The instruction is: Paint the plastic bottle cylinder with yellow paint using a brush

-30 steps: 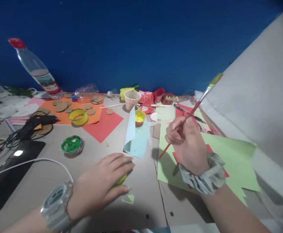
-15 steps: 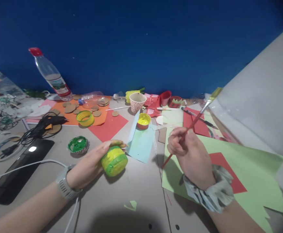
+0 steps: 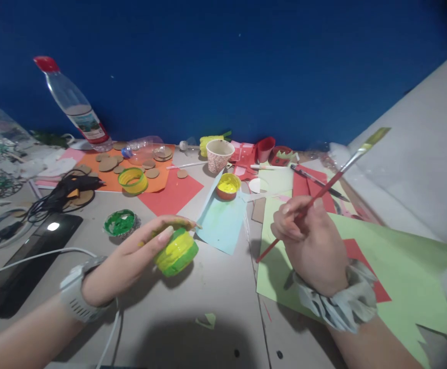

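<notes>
My left hand (image 3: pixel 141 251) grips a small round container (image 3: pixel 177 252) painted yellow and green, tilted over the table; paint marks the fingers. In my right hand (image 3: pixel 311 238) is a paintbrush (image 3: pixel 333 182) with a red handle, its yellow-stained bristles pointing up and to the right. Beyond the hands, a small dish of yellow paint (image 3: pixel 228 185) sits on a folded light blue paper (image 3: pixel 223 225). A dish of green paint (image 3: pixel 120 224) stands left of the painted container. A yellow-and-green ring (image 3: pixel 133 181) rests on orange paper farther back.
A paper cup (image 3: pixel 219 155) stands behind the yellow paint. On the left are a tall plastic bottle (image 3: pixel 75 110), a glue gun (image 3: pixel 81 183) with cables and a black phone (image 3: pixel 31 264). Light green paper (image 3: pixel 392 256) lies under my right hand. A blue panel (image 3: pixel 223 66) closes off the back.
The painted container has turned in my left hand, with that hand shifting slightly left and up. My right hand has moved a little right, and the brush leans farther right.
</notes>
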The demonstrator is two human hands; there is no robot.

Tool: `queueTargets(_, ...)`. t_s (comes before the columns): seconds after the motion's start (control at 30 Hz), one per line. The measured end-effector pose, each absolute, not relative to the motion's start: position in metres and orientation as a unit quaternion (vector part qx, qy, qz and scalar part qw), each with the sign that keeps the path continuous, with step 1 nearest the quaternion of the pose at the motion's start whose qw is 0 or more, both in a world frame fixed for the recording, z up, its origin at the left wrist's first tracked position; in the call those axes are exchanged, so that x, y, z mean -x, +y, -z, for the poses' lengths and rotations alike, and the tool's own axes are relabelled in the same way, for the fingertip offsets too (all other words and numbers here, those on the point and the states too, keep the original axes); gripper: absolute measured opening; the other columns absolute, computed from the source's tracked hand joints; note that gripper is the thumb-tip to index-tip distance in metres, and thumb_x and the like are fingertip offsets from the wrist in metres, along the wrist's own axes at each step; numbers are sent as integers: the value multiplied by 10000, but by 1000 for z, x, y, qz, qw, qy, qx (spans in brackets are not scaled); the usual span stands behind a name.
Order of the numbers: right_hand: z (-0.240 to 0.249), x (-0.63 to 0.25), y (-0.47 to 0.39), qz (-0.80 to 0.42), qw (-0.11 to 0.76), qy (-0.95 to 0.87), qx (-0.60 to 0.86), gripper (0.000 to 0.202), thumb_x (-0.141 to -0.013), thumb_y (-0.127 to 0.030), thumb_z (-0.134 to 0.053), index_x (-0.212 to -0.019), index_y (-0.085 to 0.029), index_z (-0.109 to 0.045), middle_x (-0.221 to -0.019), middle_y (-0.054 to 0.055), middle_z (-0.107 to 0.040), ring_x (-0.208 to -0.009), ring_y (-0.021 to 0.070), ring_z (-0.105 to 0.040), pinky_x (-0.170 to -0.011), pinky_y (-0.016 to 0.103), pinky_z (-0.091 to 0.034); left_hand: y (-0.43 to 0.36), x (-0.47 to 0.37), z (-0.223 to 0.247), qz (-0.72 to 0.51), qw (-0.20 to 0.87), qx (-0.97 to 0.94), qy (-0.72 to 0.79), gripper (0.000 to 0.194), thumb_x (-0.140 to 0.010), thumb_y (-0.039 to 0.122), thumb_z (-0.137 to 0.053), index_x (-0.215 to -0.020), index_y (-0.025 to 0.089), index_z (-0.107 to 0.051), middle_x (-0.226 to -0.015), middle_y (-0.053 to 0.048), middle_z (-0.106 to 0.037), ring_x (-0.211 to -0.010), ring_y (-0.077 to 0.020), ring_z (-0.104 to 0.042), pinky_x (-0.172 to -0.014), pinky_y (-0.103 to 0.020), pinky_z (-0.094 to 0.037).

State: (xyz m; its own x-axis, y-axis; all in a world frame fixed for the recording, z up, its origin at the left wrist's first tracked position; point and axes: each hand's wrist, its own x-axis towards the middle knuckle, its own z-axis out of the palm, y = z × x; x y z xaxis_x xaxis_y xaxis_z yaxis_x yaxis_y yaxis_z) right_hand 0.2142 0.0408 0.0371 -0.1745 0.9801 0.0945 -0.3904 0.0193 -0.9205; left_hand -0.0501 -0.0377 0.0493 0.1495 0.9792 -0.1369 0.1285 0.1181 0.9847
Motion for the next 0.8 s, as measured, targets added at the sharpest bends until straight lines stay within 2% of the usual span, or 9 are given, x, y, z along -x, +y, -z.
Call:
queueTargets(0.13,-37,-213,41,-617,552,-461,320,332,-931,-442,-457,-741,-220,-614,-508,-53,-319,-468,100,-230,-469,262,-194,-39,59,-49,-391,521,-519,553,347,-932,468,-466,-1142,247,-631,-1211,-59,-641,-1102,-265,-589,-907,-341,-510)
queueTargets(0.3,-38,-211,42,-625,546,-450,331,335,-928,-468,-449,-730,-238,-591,-496,-60,-283,-455,104,-199,-464,261,-199,-44,52,-40,-444,667,-342,491,392,-953,467,-405,-1137,203,-628,-1118,-105,-684,-1047,-276,-638,-847,-380,-550)
queueTargets(0.43,-40,-212,43,-636,544,-430,338,354,-936,-459,-421,-705,-238,-573,-488,-65,-239,-448,100,-152,-452,251,-189,-51,43,-39,-456,712,-296,445,366,-962,427,-409,-1149,207,-634,-1164,-98,-677,-1074,-255,-633,-893,-366,-531)
queueTargets(0.6,-41,-213,46,-650,551,-401,338,348,-922,-474,-446,-694,-232,-548,-497,-70,-213,-453,98,-114,-435,233,-166,-48,22,-46,-392,757,-341,396,412,-963,454,-394,-1193,205,-628,-1203,-109,-666,-1102,-270,-624,-933,-409,-510)
queueTargets(0.7,-40,-212,47,-647,557,-394,340,319,-899,-471,-487,-700,-228,-542,-488,-75,-237,-445,92,-112,-428,220,-161,-36,5,-45,-349,726,-432,405,427,-956,477,-400,-1225,227,-617,-1295,-98,-618,-1123,-280,-612,-949,-429,-501)
queueTargets(0.8,-39,-212,49,-647,557,-394,340,315,-886,-481,-509,-705,-224,-537,-483,-79,-249,-432,84,-134,-426,209,-171,-19,-10,-42,-328,671,-510,426,427,-975,461,-355,-1226,239,-618,-1308,-58,-614,-1197,-247,-564,-1033,-408,-439)
